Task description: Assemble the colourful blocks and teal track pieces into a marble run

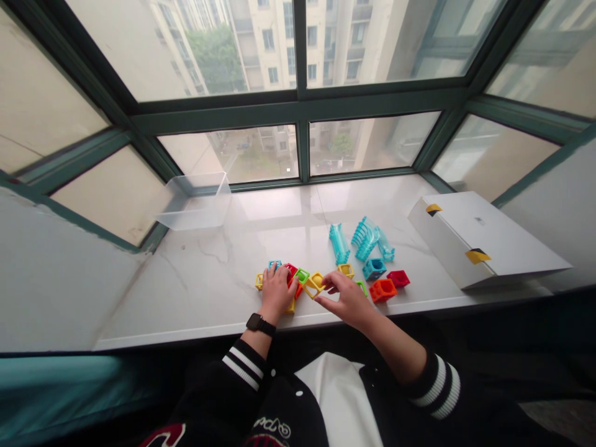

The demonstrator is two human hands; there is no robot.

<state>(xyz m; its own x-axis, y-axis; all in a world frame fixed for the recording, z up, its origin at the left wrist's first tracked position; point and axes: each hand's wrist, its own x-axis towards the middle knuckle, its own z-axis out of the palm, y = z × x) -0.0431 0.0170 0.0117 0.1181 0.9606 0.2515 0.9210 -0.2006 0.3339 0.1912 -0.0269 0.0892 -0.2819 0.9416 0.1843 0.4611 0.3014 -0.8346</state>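
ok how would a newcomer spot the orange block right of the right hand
On the windowsill, find the white box at right. Between it and the right hand sits the orange block, nearer the front edge than the blue block and red block beside it.

Worn on the head, set high above the near side of the windowsill, facing squarely toward the window frame and tilted well down. Reaches wide, taking in both side walls and, far beyond, the buildings outside. Closest to the jacket, seen from above along the bottom; farther from the left hand and right hand, both below centre, one to each side. Looks across the windowsill's full depth, front to back.
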